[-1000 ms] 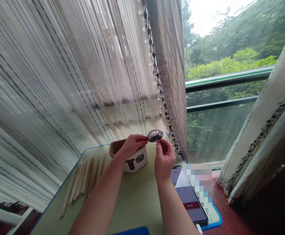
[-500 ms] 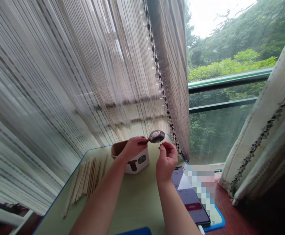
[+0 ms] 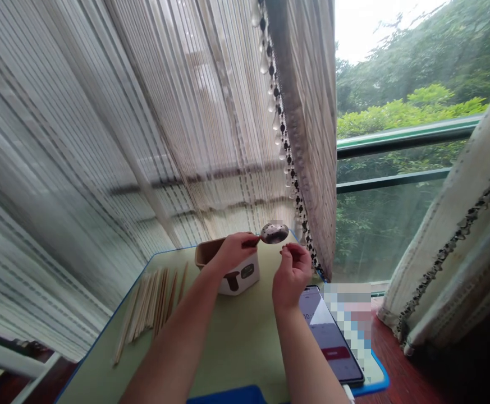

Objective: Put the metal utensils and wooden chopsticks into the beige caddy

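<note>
My left hand (image 3: 237,251) is closed around the short dark handle of a metal slotted spoon (image 3: 274,234), whose bowl has small holes and points right. That hand is in front of a brown-rimmed white box (image 3: 251,281) with a dark printed picture, hiding part of it. Just below and right of the bowl is my right hand (image 3: 294,274), its thumb and fingertips pinched together. Whatever may be between those fingertips is too small to make out. A narrow gap separates them from the bowl.
Many chopsticks (image 3: 149,303) lie side by side at the left of the pale green, blue-edged table (image 3: 236,348). A phone (image 3: 333,342) with a cable rests at the right. Something blue (image 3: 230,395) shows at the near edge. A string curtain (image 3: 164,140) hangs behind.
The whole view has shifted slightly, so things appear a little farther right. My left hand still holds the spoon, its bowl slightly turned. My right hand stays pinched beside it.
</note>
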Tool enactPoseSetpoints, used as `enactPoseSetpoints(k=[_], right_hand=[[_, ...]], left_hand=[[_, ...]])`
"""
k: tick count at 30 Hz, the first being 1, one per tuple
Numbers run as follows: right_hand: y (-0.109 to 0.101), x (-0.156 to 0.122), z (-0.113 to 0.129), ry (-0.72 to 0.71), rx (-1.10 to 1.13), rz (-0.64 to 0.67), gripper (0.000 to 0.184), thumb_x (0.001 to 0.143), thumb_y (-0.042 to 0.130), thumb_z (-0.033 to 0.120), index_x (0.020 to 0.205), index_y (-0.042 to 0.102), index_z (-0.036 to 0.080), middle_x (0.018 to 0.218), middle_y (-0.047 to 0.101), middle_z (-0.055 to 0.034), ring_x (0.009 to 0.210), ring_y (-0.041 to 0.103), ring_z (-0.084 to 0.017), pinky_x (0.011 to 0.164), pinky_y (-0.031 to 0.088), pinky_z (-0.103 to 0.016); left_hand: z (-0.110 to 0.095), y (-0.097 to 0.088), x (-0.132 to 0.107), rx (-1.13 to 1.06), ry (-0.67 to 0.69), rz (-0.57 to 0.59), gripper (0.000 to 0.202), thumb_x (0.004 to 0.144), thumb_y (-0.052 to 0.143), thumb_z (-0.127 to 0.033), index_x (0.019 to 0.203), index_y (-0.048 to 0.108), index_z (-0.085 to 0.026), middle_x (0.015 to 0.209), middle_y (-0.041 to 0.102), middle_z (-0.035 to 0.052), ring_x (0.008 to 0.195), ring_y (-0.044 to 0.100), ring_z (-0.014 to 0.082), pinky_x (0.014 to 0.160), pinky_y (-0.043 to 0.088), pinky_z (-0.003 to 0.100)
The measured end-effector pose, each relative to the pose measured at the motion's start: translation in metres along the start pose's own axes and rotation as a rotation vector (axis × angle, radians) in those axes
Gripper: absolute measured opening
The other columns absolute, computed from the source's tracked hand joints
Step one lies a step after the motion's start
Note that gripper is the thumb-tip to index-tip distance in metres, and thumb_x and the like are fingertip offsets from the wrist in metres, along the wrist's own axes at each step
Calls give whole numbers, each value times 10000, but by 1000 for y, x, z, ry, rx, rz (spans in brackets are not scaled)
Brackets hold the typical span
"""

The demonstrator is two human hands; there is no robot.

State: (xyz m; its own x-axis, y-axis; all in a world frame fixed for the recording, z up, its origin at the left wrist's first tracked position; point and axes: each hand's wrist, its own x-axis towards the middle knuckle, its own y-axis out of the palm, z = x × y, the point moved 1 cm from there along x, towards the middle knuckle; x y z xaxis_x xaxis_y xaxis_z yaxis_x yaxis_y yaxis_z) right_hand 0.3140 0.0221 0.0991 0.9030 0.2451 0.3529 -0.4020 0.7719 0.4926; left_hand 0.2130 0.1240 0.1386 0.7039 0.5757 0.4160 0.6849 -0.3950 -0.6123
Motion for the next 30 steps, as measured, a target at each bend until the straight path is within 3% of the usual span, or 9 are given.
enactPoseSetpoints(k=[5,11,14,17,19,21,23,26,30], right_hand=[[1,9,-10,-18,-47,-33,205,771,529,292,929,533,160,835,550,-35,743,541,-148,711,452,-318],[-2,-8,3,-376,-208,4,347,752,558,275,1078,494,174,987,525,-103,847,532,-197,749,461,-390],[2,-43,9,-570,-145,244,253,752,557,244,998,529,193,976,530,-101,914,536,-226,790,459,-433],[12,-94,3,-547,-67,612,237,781,508,199,1014,549,215,989,536,-88,930,545,-215,787,471,-408],[21,-129,-7,-492,-118,886,252,801,465,174,1030,563,216,1009,544,-91,944,543,-207,797,473,-384],[29,-158,-20,-531,-223,1181,280,797,446,145,1024,594,217,993,574,-91,945,545,-205,798,472,-358],[37,-177,-32,-580,-354,1378,339,772,445,111,1050,604,223,1056,590,-92,1005,526,-218,844,449,-359],[50,-186,-46,-579,-496,1483,404,775,435,107,1138,576,218,1182,559,-92,1100,480,-227,931,386,-356],[69,-183,-63,-478,-633,1467,449,776,398,82,1180,564,186,1209,551,-111,1111,477,-218,937,362,-344]], left_hand=[[7,-6,-17,-103,-82,-174,355,689,646,-225,1039,640,-167,1036,640,93,906,607,192,817,480,318],[14,-50,-71,-40,-177,-674,294,771,560,-302,1014,629,-152,978,653,95,839,608,160,744,497,289],[35,-74,-109,-5,-240,-858,271,773,537,-299,979,629,-150,986,654,88,843,606,154,706,494,264],[67,-90,-148,67,-338,-983,259,770,520,-300,947,631,-147,916,665,78,817,611,155,709,490,276],[86,-96,-170,178,-367,-1006,250,758,530,-293,931,640,-151,893,662,81,796,609,165,706,486,294],[103,-98,-186,236,-400,-981,227,739,546,-274,906,648,-159,877,662,74,756,608,166,709,483,313],[114,-99,-195,247,-431,-992,222,756,521,-266,905,645,-156,881,662,75,783,609,169,741,477,321],[124,-99,-200,242,-473,-989,239,783,485,-264,924,634,-141,894,665,85,823,610,172,782,465,325],[132,-94,-199,235,-516,-922,230,762,521,-255,918,643,-139,863,676,81,790,620,175,768,470,315]])
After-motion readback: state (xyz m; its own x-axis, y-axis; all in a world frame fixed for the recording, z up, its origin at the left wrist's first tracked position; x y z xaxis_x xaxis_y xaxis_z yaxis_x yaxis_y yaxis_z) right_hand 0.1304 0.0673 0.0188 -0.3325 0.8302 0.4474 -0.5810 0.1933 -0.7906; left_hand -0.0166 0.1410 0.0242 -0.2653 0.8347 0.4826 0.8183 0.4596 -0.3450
